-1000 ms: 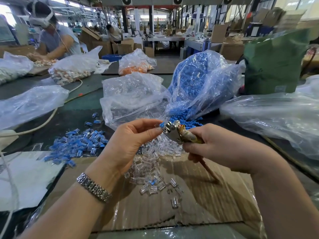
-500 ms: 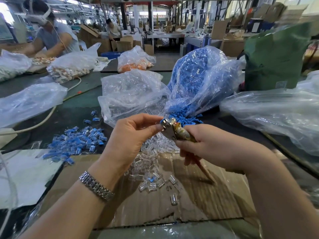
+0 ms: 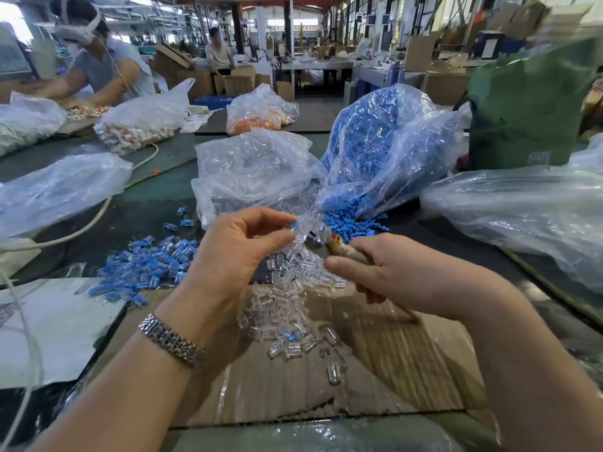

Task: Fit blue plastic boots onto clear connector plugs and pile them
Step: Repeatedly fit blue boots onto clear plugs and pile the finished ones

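Observation:
My left hand (image 3: 241, 252) pinches a small blue boot with a clear plug (image 3: 296, 227) between thumb and fingertips, above the loose clear plugs (image 3: 287, 308) on the cardboard. My right hand (image 3: 401, 275) grips a small metal tool with a yellowish handle (image 3: 339, 247), its tip a short way right of the pinched piece. A pile of finished blue-booted plugs (image 3: 150, 269) lies to the left. Loose blue boots (image 3: 352, 220) spill from a big blue-filled bag (image 3: 378, 145). A clear bag of plugs (image 3: 254, 171) stands behind my hands.
Cardboard sheet (image 3: 391, 370) covers the near table. Crumpled plastic bags lie at left (image 3: 58, 187) and right (image 3: 522, 207). A green bag (image 3: 528, 106) stands at back right. A white cable (image 3: 81, 223) crosses the left. Another person (image 3: 98, 60) works at far left.
My hands have parted: the tool tip has come off the piece and my right hand has dropped lower and to the right. My left hand still pinches the boot and plug.

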Available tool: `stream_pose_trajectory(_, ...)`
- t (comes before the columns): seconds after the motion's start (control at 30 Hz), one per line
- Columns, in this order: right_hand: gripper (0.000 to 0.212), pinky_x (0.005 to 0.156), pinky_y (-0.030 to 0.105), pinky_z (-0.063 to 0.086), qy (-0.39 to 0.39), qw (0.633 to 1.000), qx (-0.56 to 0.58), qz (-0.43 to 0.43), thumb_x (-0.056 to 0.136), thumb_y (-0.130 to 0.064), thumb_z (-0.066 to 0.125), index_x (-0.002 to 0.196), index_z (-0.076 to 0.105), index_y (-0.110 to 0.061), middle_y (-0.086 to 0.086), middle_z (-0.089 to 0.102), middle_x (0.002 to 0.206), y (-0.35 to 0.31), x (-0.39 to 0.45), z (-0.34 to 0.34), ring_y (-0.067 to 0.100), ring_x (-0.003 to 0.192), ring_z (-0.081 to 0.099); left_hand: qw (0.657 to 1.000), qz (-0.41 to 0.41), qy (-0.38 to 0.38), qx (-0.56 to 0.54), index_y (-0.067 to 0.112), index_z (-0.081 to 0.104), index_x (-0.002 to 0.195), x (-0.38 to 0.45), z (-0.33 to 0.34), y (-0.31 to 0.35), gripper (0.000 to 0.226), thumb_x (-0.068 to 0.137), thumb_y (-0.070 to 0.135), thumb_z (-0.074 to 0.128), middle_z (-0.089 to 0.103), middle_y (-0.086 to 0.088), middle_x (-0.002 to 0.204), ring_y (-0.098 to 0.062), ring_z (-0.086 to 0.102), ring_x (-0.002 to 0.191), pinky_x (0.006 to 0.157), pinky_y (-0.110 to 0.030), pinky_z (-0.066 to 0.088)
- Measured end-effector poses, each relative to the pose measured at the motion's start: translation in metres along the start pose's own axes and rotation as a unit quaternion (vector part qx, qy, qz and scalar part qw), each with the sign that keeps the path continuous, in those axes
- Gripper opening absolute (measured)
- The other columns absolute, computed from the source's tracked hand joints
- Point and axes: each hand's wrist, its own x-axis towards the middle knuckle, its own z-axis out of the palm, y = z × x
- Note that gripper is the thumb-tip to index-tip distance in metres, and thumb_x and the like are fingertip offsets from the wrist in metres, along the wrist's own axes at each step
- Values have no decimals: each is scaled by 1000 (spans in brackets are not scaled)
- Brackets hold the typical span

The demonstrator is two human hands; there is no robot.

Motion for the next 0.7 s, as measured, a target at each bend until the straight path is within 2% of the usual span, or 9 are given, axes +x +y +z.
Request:
stream_pose_trajectory(0.1,39,55,24,39,-17,993,-118,5,82,-56,72,72,54,-24,-5,57,66,11,-4,-4,3,55,49,979,-24,76,187,29,75,100,6,-25,-6,21,86,13,78,75,6,87,-6,70,82,69,-12,52)
stream_pose_trajectory(0.17,31,57,21,37,-51,987,-149,5,78,-48,79,75,54,-28,-8,58,74,13,-5,-3,1,64,50,934,-47,145,325,28,73,95,8,-40,-10,15,88,14,74,71,5,87,-13,66,80,67,-26,49)
stream_pose_trajectory(0.23,29,63,25,40,-83,983,-162,7,76,-47,80,81,56,-30,-9,59,83,13,-3,0,3,75,54,882,-73,171,434,28,72,90,10,-51,-13,13,86,16,70,69,-1,94,-25,64,90,79,-38,51)
stream_pose_trajectory(0.3,31,71,30,46,-88,982,-167,8,75,-49,80,87,57,-32,-11,59,89,13,0,2,7,82,55,830,-90,149,529,32,70,90,10,-52,-14,17,86,15,67,63,-4,106,-31,57,105,93,-47,45)
stream_pose_trajectory(0.33,34,75,31,48,-87,982,-168,9,74,-50,81,91,58,-32,-11,58,91,13,0,2,8,85,55,819,-80,133,553,34,70,93,10,-51,-15,22,87,14,66,60,-4,110,-30,54,109,95,-47,41)
stream_pose_trajectory(0.47,44,82,30,49,-90,981,-174,9,72,-53,83,103,60,-33,-14,54,96,12,0,2,5,88,53,855,26,46,517,25,76,107,11,-36,-25,25,93,9,63,60,3,109,-22,54,110,97,-44,45)
stream_pose_trajectory(0.6,51,79,24,48,-101,982,-158,14,67,-60,85,103,59,-34,-16,56,97,11,-1,0,0,87,53,865,20,13,501,23,74,113,15,-24,-39,22,95,35,67,61,5,105,-17,57,99,90,-36,48)
stream_pose_trajectory(0.7,46,81,27,54,-97,991,-91,24,69,-63,82,101,67,-33,-14,64,95,12,-2,-4,1,86,61,863,16,20,505,25,72,106,18,-20,-44,22,91,41,72,65,5,101,-14,57,92,84,-33,50)
